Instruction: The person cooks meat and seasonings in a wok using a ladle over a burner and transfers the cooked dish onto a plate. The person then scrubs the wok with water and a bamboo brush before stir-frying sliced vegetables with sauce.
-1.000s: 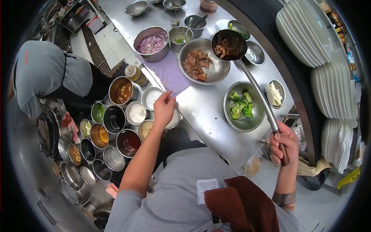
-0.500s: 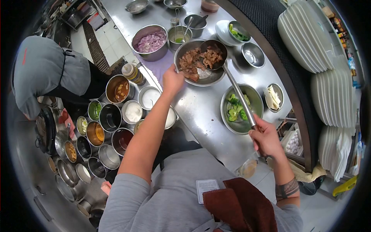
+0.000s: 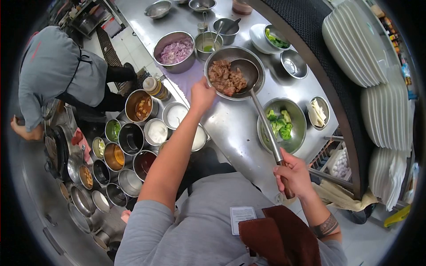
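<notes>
My left hand (image 3: 203,96) is closed on the near-left rim of a metal bowl (image 3: 255,55) that holds pieces of cooked meat (image 3: 226,79). My right hand (image 3: 293,174) is wrapped round the dark handle of a long ladle (image 3: 265,122). The ladle's round head lies inside the same bowl, against its right side, next to the meat, and looks nearly emptied. Just right of the ladle's shaft, a second metal bowl (image 3: 296,142) contains broccoli (image 3: 280,124).
A pot of sliced onions (image 3: 176,50) stands behind my left hand. Many metal containers of sauces and powders (image 3: 130,138) fill the left side. At the far left a person (image 3: 57,71) bends over. Stacked white plates (image 3: 386,106) stand right, and a bowl of white strips (image 3: 317,113) nearby.
The ladle's head came over from the right into the meat bowl, and its meat is now in the bowl. My left hand has taken hold of the bowl's rim. The other person has shifted.
</notes>
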Demonstrator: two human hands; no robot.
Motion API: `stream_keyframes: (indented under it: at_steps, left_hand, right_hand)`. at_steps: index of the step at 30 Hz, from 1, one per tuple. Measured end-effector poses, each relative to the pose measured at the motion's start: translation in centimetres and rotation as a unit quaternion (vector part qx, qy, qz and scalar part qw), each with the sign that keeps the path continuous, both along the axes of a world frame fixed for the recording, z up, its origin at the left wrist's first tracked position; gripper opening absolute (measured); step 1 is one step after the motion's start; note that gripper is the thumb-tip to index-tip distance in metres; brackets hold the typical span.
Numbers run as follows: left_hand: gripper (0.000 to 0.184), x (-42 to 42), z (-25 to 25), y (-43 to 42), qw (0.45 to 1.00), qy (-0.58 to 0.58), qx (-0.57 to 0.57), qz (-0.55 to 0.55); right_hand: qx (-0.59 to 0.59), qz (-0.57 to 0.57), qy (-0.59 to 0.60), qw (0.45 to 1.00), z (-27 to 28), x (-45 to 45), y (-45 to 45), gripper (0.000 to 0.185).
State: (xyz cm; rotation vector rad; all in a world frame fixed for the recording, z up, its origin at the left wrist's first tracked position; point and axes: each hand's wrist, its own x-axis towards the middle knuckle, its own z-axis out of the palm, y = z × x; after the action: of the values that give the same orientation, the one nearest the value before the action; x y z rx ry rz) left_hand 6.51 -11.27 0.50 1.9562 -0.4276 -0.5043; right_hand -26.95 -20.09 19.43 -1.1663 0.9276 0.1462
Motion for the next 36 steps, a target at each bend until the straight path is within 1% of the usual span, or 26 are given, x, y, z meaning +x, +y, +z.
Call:
stream_keyframes:
  at_steps: [1, 3, 4, 5, 7, 8, 10, 11, 12, 13, 14, 16, 18, 19, 21, 22, 24, 26, 28, 29, 30, 31, 32, 34, 35, 36]
  left_hand:
    - [0.039, -0.1, -0.4, -0.1, 1.0, 0.005, -0.002, -0.003]
    - [0.04, -0.3, -1.1, 0.0, 1.0, 0.003, -0.013, -0.005]
    - [0.041, -0.3, -1.4, 0.1, 1.0, 0.002, -0.022, -0.003]
    - [0.041, -0.4, -1.5, 0.1, 1.0, -0.001, -0.025, -0.005]
    - [0.032, -1.0, -0.6, 0.5, 0.997, 0.027, -0.07, 0.007]
    - [0.032, -0.9, -0.5, 0.6, 0.997, 0.024, -0.073, 0.007]
    - [0.034, -0.7, -0.2, 1.2, 1.0, 0.008, -0.02, -0.013]
    - [0.034, -0.9, -0.1, 1.4, 1.0, 0.004, -0.022, -0.013]
    - [0.034, -1.5, 0.6, 1.6, 0.997, -0.067, -0.014, 0.021]
    - [0.034, -2.0, 1.1, 1.7, 0.989, -0.137, -0.006, 0.054]
    - [0.034, -2.2, 1.4, 1.8, 0.989, -0.138, -0.007, 0.054]
    - [0.036, -2.5, 1.7, 1.7, 0.956, -0.29, -0.036, -0.032]
    - [0.036, -2.6, 1.8, 1.0, 0.957, -0.286, -0.022, -0.054]
    - [0.037, -2.6, 1.8, 0.7, 0.957, -0.28, -0.007, -0.076]
    - [0.035, -2.3, 1.9, 0.1, 0.95, -0.305, 0.018, -0.065]
    - [0.033, -2.2, 2.0, -0.3, 0.943, -0.326, 0.042, -0.053]
    - [0.032, -1.7, 2.5, -1.2, 0.943, -0.324, 0.067, -0.035]
    - [0.032, -0.4, 2.8, -2.3, 0.943, -0.32, 0.092, -0.017]
    - [0.032, 1.2, 2.5, -3.5, 0.919, -0.378, 0.102, -0.049]
    - [0.032, 1.6, 2.5, -4.0, 0.919, -0.378, 0.104, -0.052]
    - [0.032, 1.8, 3.0, -4.4, 0.906, -0.386, 0.146, -0.088]
    - [0.032, 1.9, 3.4, -5.0, 0.891, -0.395, 0.185, -0.125]
    - [0.032, 2.0, 3.4, -5.8, 0.89, -0.396, 0.185, -0.129]
    - [0.031, 2.3, 3.7, -7.1, 0.931, -0.26, 0.145, -0.211]
    - [0.031, 2.4, 3.8, -7.3, 0.93, -0.261, 0.147, -0.213]
    - [0.03, 2.5, 4.0, -7.2, 0.945, -0.275, 0.098, -0.147]
  right_hand:
    - [-0.002, -0.003, -0.001, 1.0, 0.8, 0.2, -0.2, 0.062]
    - [0.098, -0.038, 0.004, 0.994, 2.2, 0.8, -1.2, 0.059]
    - [0.096, -0.04, 0.001, 0.995, 2.7, 0.7, -1.6, 0.059]
    - [0.136, -0.07, -0.007, 0.988, 3.1, 0.6, -2.1, 0.057]
    - [0.201, -0.111, -0.03, 0.973, 3.3, 0.3, -2.8, 0.051]
    - [0.199, -0.111, -0.033, 0.973, 3.1, 0.1, -3.2, 0.051]
    - [0.346, -0.192, -0.095, 0.914, 2.8, -0.4, -3.8, 0.05]
    - [0.366, -0.199, -0.11, 0.903, 2.6, -0.6, -3.8, 0.049]
    - [0.365, -0.197, -0.113, 0.903, 2.6, -0.8, -3.5, 0.049]
    - [0.307, -0.178, -0.106, 0.929, 2.7, -1.0, -3.0, 0.048]
    - [0.247, -0.159, -0.097, 0.951, 2.7, -1.1, -2.7, 0.048]
    - [0.253, -0.161, -0.109, 0.948, 2.3, -1.3, -2.8, 0.048]
    - [0.317, -0.187, -0.134, 0.92, 2.1, -1.4, -3.1, 0.05]
    - [0.317, -0.186, -0.135, 0.92, 2.1, -1.3, -3.0, 0.05]
    - [0.261, -0.162, -0.101, 0.946, 1.9, -1.1, -2.7, 0.053]
    - [0.261, -0.162, -0.102, 0.946, 2.0, -0.9, -2.5, 0.053]
    - [0.186, -0.13, -0.063, 0.972, 2.4, -0.6, -1.9, 0.053]
    - [0.164, -0.12, -0.053, 0.978, 2.7, -0.3, -1.7, 0.053]
    - [0.142, -0.112, -0.042, 0.983, 3.1, 0.1, -1.6, 0.053]
    - [0.114, -0.088, -0.028, 0.989, 3.5, 0.4, -1.6, 0.052]
    - [0.087, -0.066, -0.013, 0.994, 3.7, 0.6, -1.5, 0.052]
    - [0.089, -0.071, -0.013, 0.993, 3.8, 0.9, -1.6, 0.052]
    - [0.086, -0.062, -0.01, 0.994, 4.0, 1.1, -1.6, 0.051]
    - [0.082, -0.056, -0.01, 0.995, 4.0, 1.3, -1.9, 0.051]
    - [0.083, -0.062, -0.009, 0.995, 4.0, 1.2, -2.1, 0.05]
    - [0.085, -0.067, -0.007, 0.994, 3.9, 1.1, -2.2, 0.049]
